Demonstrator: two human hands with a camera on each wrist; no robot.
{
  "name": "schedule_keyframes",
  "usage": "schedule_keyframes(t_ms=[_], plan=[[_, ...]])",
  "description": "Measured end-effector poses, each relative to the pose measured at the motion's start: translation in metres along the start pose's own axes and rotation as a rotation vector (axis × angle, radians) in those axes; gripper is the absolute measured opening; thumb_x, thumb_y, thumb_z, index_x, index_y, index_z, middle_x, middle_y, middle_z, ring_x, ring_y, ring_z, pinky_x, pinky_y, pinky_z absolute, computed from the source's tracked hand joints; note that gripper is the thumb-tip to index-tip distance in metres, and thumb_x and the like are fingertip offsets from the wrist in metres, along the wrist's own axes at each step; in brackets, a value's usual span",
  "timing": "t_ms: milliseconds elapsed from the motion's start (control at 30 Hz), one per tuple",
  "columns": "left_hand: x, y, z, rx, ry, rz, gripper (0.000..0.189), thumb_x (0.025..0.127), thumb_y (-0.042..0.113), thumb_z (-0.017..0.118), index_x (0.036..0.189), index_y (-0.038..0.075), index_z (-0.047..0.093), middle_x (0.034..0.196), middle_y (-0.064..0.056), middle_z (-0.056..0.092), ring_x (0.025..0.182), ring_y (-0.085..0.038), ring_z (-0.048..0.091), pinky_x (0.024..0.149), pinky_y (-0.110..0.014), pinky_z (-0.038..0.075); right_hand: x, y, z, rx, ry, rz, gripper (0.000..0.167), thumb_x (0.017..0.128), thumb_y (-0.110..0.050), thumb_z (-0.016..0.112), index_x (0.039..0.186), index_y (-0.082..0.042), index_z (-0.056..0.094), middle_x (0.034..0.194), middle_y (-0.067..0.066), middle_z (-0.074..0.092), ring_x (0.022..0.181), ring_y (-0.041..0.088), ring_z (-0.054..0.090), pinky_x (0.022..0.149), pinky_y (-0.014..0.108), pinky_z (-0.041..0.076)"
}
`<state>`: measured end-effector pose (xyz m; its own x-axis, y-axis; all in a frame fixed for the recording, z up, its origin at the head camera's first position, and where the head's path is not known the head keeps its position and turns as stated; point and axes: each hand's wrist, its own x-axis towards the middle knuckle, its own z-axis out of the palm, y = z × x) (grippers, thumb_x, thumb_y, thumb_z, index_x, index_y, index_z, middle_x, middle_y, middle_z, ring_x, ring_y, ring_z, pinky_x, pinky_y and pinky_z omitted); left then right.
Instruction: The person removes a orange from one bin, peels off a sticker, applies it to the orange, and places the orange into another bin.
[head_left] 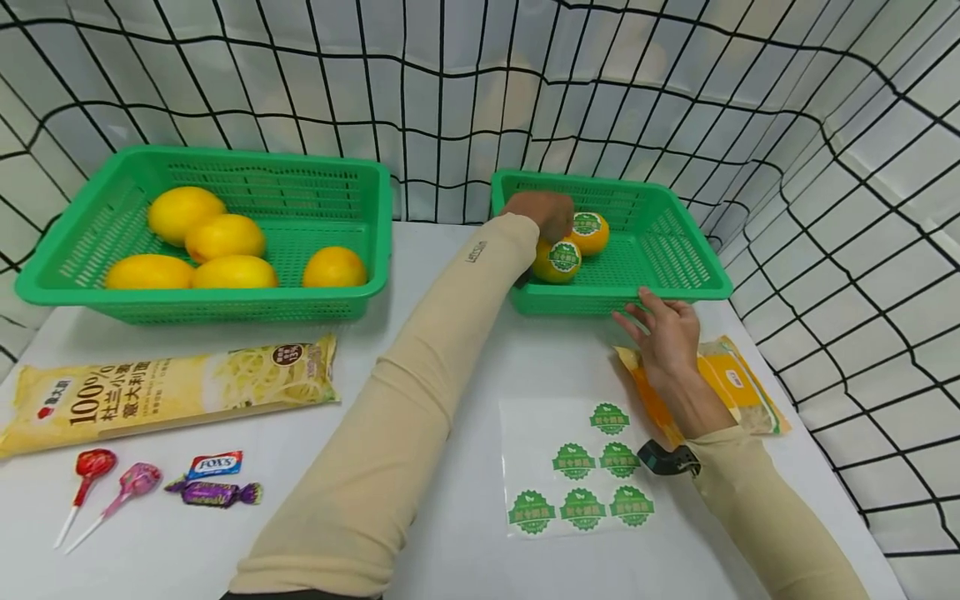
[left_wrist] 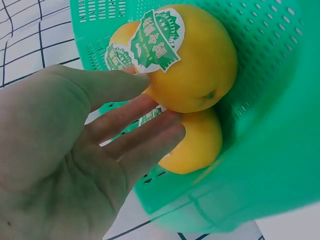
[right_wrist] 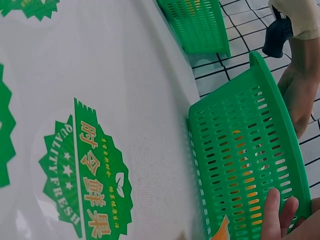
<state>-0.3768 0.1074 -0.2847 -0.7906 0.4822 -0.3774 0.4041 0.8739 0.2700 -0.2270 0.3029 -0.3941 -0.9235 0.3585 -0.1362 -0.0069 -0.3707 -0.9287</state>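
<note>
My left hand (head_left: 543, 212) reaches into the right green basket (head_left: 667, 292). In the left wrist view its thumb touches an orange (left_wrist: 205, 60) with green-and-white labels, and its loosely extended fingers (left_wrist: 145, 135) lie beside that orange and a lower orange (left_wrist: 197, 145). Another labelled orange (left_wrist: 122, 35) shows partly behind. The head view shows two stickered oranges next to the hand, which hides its own fingertips there. My right hand (head_left: 663, 342) rests at the front rim of the same basket, fingers spread; in the right wrist view its fingertips (right_wrist: 271, 212) touch the slotted wall.
A larger green basket (head_left: 300, 307) at left holds several yellow-orange fruits. In front are a noodle packet (head_left: 172, 387), lollipops (head_left: 93, 467) and wrapped sweets (head_left: 213, 493). A sheet of green stickers (head_left: 581, 508) and an orange packet (head_left: 738, 383) lie at right. Black wire mesh surrounds the table.
</note>
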Motion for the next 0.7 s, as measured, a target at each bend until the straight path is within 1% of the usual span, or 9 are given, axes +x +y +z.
schedule_keyframes(t_ms=[133, 167, 233, 333, 400, 467, 567, 633, 700], plan=[[-0.007, -0.005, 0.000, 0.010, 0.004, 0.015, 0.034, 0.115, 0.023, 0.036, 0.139, 0.015, 0.059, 0.135, -0.003, 0.059, 0.097, -0.016, 0.050, 0.083, -0.029, 0.047, -0.003, 0.001, 0.002, 0.008, -0.005, 0.007, 0.033, 0.103, -0.019, 0.071, 0.119, -0.008, 0.044, 0.123, 0.007, 0.052, 0.099, 0.021, 0.064, 0.090, 0.035, 0.063], [-0.008, -0.006, 0.000, 0.013, 0.006, 0.028, 0.037, 0.115, 0.022, 0.036, 0.145, 0.015, 0.058, 0.142, -0.003, 0.058, 0.103, -0.016, 0.052, 0.088, -0.030, 0.048, -0.004, 0.001, 0.002, 0.008, -0.006, 0.008, 0.033, 0.103, -0.019, 0.071, 0.120, -0.008, 0.044, 0.124, 0.007, 0.052, 0.100, 0.021, 0.064, 0.089, 0.035, 0.063], [-0.013, -0.008, -0.003, 0.014, 0.000, 0.051, 0.044, 0.115, 0.021, 0.037, 0.156, 0.019, 0.050, 0.158, -0.001, 0.051, 0.123, -0.018, 0.053, 0.102, -0.033, 0.048, -0.005, 0.001, 0.001, 0.016, -0.006, 0.014, 0.035, 0.103, -0.020, 0.072, 0.120, -0.009, 0.044, 0.123, 0.007, 0.052, 0.101, 0.022, 0.064, 0.089, 0.035, 0.063], [-0.020, -0.012, -0.006, 0.016, -0.010, 0.096, 0.053, 0.114, 0.015, 0.040, 0.166, 0.023, 0.037, 0.172, 0.001, 0.033, 0.151, -0.019, 0.039, 0.121, -0.041, 0.039, -0.008, 0.000, 0.000, 0.030, -0.003, 0.031, 0.036, 0.101, -0.020, 0.074, 0.120, -0.009, 0.044, 0.122, 0.006, 0.051, 0.102, 0.022, 0.064, 0.089, 0.035, 0.064], [-0.027, -0.016, -0.008, 0.007, -0.001, 0.130, 0.055, 0.113, 0.012, 0.041, 0.167, 0.021, 0.034, 0.175, 0.000, 0.028, 0.159, -0.022, 0.030, 0.127, -0.043, 0.033, -0.009, 0.000, -0.001, 0.034, 0.000, 0.043, 0.037, 0.101, -0.020, 0.074, 0.119, -0.009, 0.044, 0.122, 0.006, 0.051, 0.101, 0.022, 0.065, 0.088, 0.036, 0.064], [-0.039, -0.025, -0.007, -0.004, 0.040, 0.181, 0.056, 0.111, 0.009, 0.042, 0.166, 0.018, 0.035, 0.174, -0.001, 0.029, 0.161, -0.023, 0.026, 0.129, -0.042, 0.028, -0.010, 0.000, -0.002, 0.034, -0.003, 0.050, 0.037, 0.101, -0.019, 0.074, 0.118, -0.009, 0.043, 0.121, 0.006, 0.051, 0.100, 0.021, 0.065, 0.087, 0.036, 0.064], [-0.062, -0.043, -0.005, -0.026, 0.139, 0.240, 0.054, 0.111, 0.011, 0.045, 0.164, 0.016, 0.039, 0.173, -0.002, 0.032, 0.161, -0.024, 0.023, 0.131, -0.041, 0.024, -0.009, -0.001, -0.001, 0.031, -0.013, 0.048, 0.036, 0.102, -0.019, 0.073, 0.118, -0.009, 0.043, 0.121, 0.006, 0.051, 0.099, 0.020, 0.065, 0.087, 0.036, 0.064], [-0.081, -0.058, -0.003, -0.041, 0.214, 0.255, 0.052, 0.111, 0.014, 0.047, 0.163, 0.016, 0.041, 0.171, -0.005, 0.034, 0.160, -0.026, 0.024, 0.130, -0.043, 0.026, -0.009, -0.003, -0.001, 0.025, -0.022, 0.046, 0.036, 0.102, -0.020, 0.073, 0.119, -0.009, 0.043, 0.121, 0.005, 0.052, 0.099, 0.020, 0.064, 0.086, 0.035, 0.064], [-0.102, -0.072, 0.001, -0.068, 0.278, 0.246, 0.051, 0.111, 0.018, 0.050, 0.162, 0.017, 0.043, 0.170, -0.007, 0.035, 0.158, -0.028, 0.026, 0.128, -0.046, 0.030, -0.008, -0.005, -0.002, 0.019, -0.026, 0.052, 0.036, 0.102, -0.021, 0.073, 0.120, -0.009, 0.044, 0.122, 0.005, 0.052, 0.101, 0.020, 0.064, 0.086, 0.035, 0.064]])
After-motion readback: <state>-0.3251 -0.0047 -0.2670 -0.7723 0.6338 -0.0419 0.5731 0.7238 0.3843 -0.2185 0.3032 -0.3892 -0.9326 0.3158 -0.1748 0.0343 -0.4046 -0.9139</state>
